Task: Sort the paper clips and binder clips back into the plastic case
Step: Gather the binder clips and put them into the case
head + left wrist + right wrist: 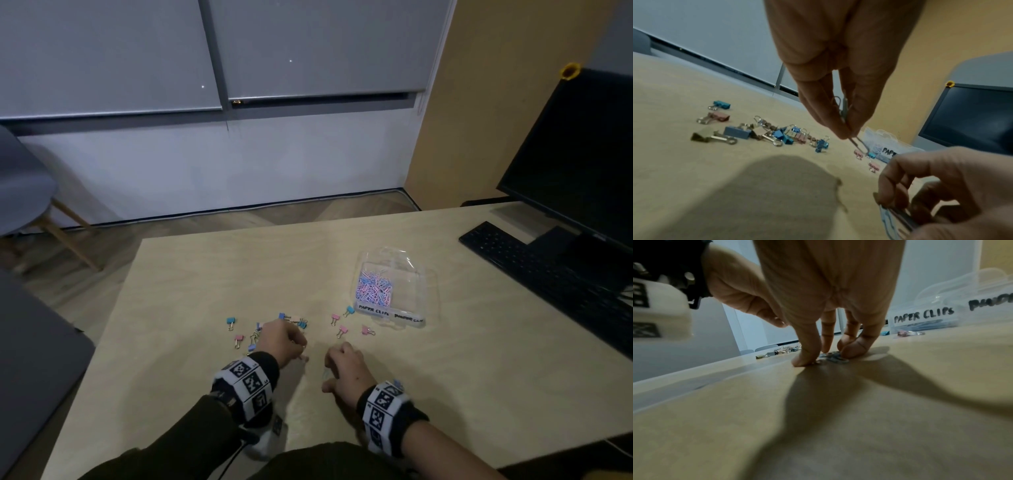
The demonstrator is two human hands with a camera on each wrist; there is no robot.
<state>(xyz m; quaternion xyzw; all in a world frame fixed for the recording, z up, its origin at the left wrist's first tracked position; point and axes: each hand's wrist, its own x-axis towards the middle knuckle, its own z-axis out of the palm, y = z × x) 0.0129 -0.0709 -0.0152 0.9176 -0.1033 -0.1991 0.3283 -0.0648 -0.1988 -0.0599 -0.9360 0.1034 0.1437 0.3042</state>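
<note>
My left hand hovers just above the table and pinches several paper clips between thumb and fingers. My right hand is beside it, its thumb and curled fingertips closed round a small bunch of paper clips lying on the table. The clear plastic case stands open to the far right; its left compartment, labelled PAPER CLIPS, holds pink and blue clips. Several binder clips lie scattered beyond my left hand, and a few more lie in front of the case.
A black keyboard and a dark monitor occupy the table's right side. A grey chair stands on the floor to the far left. The wooden table ends at its far edge beyond the clips.
</note>
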